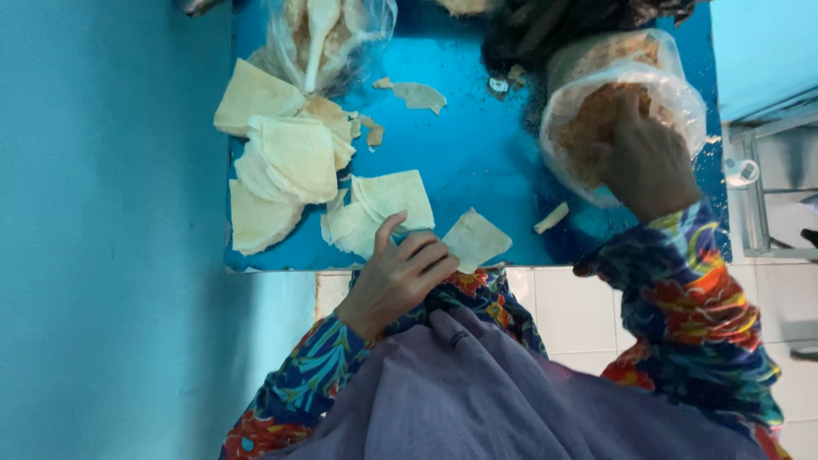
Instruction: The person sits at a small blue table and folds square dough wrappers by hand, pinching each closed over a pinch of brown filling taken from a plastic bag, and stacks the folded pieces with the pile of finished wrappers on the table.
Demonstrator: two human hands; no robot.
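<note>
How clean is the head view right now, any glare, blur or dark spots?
Head view: mostly sharp; soft sheen on the blue table; glare on the plastic bag around the right hand; top edge dark; left hand evenly lit.

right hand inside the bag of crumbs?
Yes: the right hand reaches into the open clear bag of brown crumbs on the blue table.

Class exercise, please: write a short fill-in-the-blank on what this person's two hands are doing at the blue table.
1. The right hand reaches into a clear plastic ____ of crumbly orange-brown filling.
2. The left hand rests at the table's near edge, fingertips on a pale pastry ____.
3. The table top is coloured ____.

Missing words: bag; sheet; blue
</note>
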